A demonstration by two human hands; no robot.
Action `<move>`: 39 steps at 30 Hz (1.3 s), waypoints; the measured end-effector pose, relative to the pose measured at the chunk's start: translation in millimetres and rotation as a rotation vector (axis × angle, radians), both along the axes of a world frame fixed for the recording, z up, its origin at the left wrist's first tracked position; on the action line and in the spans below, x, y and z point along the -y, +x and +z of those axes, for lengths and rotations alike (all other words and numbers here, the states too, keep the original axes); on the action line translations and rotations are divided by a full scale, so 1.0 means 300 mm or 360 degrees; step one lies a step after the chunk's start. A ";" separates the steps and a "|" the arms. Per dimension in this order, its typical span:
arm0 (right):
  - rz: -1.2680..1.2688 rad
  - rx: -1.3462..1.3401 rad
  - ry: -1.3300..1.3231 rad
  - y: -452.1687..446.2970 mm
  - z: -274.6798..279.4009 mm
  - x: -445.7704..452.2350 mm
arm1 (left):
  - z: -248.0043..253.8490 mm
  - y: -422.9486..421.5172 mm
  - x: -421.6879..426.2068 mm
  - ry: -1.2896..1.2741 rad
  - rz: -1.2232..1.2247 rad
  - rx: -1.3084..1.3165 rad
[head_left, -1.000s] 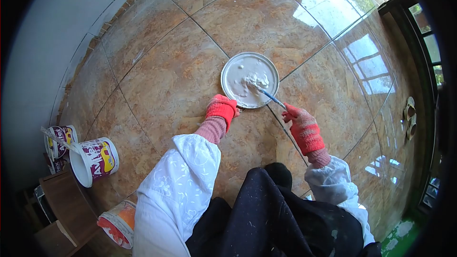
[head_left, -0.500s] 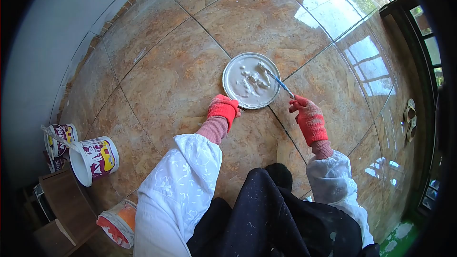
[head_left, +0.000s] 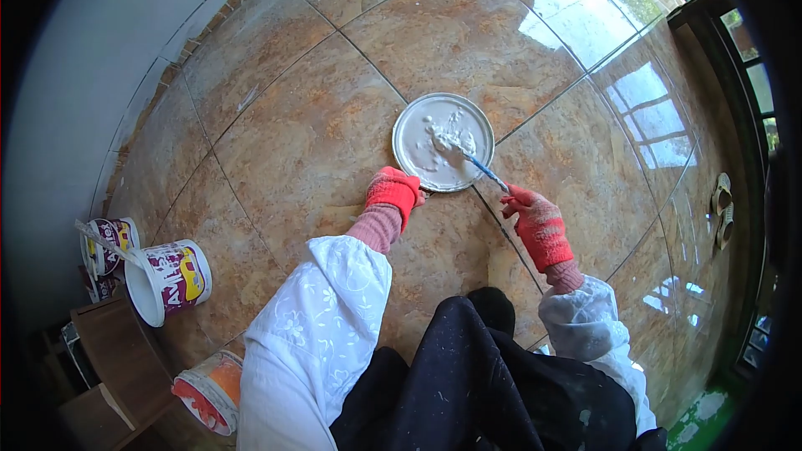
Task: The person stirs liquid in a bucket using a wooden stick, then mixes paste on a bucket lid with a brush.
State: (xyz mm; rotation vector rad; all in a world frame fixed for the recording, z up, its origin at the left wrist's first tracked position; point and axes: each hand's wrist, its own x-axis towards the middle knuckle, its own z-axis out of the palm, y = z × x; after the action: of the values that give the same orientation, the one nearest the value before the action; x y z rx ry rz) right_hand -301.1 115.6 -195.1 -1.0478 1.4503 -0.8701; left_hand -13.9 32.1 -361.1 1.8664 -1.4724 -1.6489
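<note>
A round white paint container (head_left: 404,169) lies below my hands, filled with thick white paint that is lumpy near its middle; its depth cannot be judged from above. My left hand (head_left: 393,190), in a red and pink glove, is closed at the near-left rim. Between the gloved fingers of my right hand (head_left: 535,221) is the handle of a blue-handled paintbrush (head_left: 483,169). The brush slants down to the left over the rim, and its paint-coated head sits in the paint near the middle.
On the left, a white paint bucket (head_left: 185,277) with a purple and yellow label lies tilted beside another bucket (head_left: 109,244). A brown wooden piece (head_left: 125,359) and an orange-stained bucket (head_left: 219,384) are nearer me. Shoes (head_left: 723,210) rest at far right on the tiled floor (head_left: 317,134).
My right hand has moved slightly left and down, drawing the brush head from the container's upper right to its middle, gathering paint into a lump. My left hand stays at the rim.
</note>
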 end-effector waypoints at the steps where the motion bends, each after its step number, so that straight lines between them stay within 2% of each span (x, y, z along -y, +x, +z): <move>1: 0.0043 -0.0084 -0.0017 -0.002 0.015 0.015 | 0.011 0.003 0.003 0.0082 -0.0081 0.0049; 4: 0.0019 -0.0248 0.0023 -0.002 0.040 0.082 | -0.042 0.010 0.001 0.0008 -0.0181 0.0067; 7: 0.0023 -0.0162 0.0080 -0.024 -0.011 0.170 | -0.070 0.016 -0.009 -0.0084 -0.0253 0.0068; 8: 0.0026 -0.0135 0.0171 -0.016 -0.011 0.191 | -0.072 0.008 -0.015 -0.0244 -0.0185 0.0011; 10: 0.0052 -0.0053 0.0082 0.012 -0.012 0.214 | -0.075 -0.006 -0.017 -0.0402 -0.0116 -0.0044; 12: -0.0157 0.0356 0.0557 0.030 -0.014 0.239 | -0.087 -0.010 -0.017 -0.0271 0.0050 0.0015; 16: -0.0210 0.0489 0.0731 0.045 -0.011 0.189 | -0.086 0.021 -0.026 -0.0384 0.0040 -0.0222; 18: 0.0153 0.0088 0.0024 0.039 -0.012 0.122 | -0.091 0.028 -0.017 -0.0647 -0.0285 -0.0147; 19: 0.0153 0.0086 0.0023 0.028 -0.003 0.101 | -0.086 0.025 -0.013 -0.0737 -0.0391 -0.0123; 21: 0.0288 -0.0274 -0.0167 0.009 0.038 0.072 | -0.067 0.011 -0.013 -0.0648 -0.0451 0.0049; 22: 0.0289 -0.0276 -0.0167 0.000 0.044 0.060 | -0.057 0.008 -0.014 -0.0617 -0.0471 0.0106; 24: 0.0275 -0.0363 -0.0406 -0.017 0.052 0.041 | -0.061 0.011 -0.016 -0.0648 -0.0332 -0.0046; 25: 0.0275 -0.0364 -0.0406 -0.019 0.051 0.034 | -0.063 0.014 -0.015 -0.0658 -0.0285 -0.0097; 27: 0.0333 -0.0271 -0.0145 -0.024 0.048 0.018 | -0.031 0.010 -0.004 -0.0714 -0.0623 0.0160; 28: 0.0332 -0.0272 -0.0144 -0.019 0.050 0.006 | -0.016 0.007 -0.001 -0.0734 -0.0735 0.0244; 30: 0.0411 -0.0429 -0.0197 0.009 0.051 -0.011 | 0.024 0.001 -0.001 -0.0757 -0.0607 0.0124; 31: 0.0341 -0.0313 -0.0117 0.021 0.040 -0.011 | 0.045 -0.002 0.001 -0.0763 -0.0565 0.0086; 32: 0.0340 -0.0311 -0.0116 0.026 0.026 -0.005 | 0.209 -0.037 0.019 -0.0609 -0.0805 0.0398; 34: 0.0332 -0.0441 -0.0221 0.028 -0.001 0.026 | 0.214 -0.041 0.020 -0.0446 -0.1042 0.0711; 35: 0.0331 -0.0440 -0.0222 0.026 -0.013 0.049 | 0.056 -0.010 0.002 -0.0619 -0.0819 0.0443; 37: 0.0198 -0.0212 0.0075 0.019 -0.030 0.093 | -0.031 0.001 -0.022 -0.0783 -0.0591 0.0171; 38: 0.0196 -0.0215 0.0075 0.018 -0.026 0.105 | -0.011 -0.014 -0.031 -0.0486 -0.0091 -0.0082; 39: 0.0173 -0.0140 0.0078 0.018 -0.020 0.116 | 0.011 -0.015 -0.029 -0.0324 0.0147 -0.0204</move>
State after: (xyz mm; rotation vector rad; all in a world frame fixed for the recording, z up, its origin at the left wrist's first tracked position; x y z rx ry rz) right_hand -295.8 80.7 -201.1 -1.1291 1.4658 -0.7156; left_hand -18.5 40.7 -357.8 1.6628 -1.4211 -1.4864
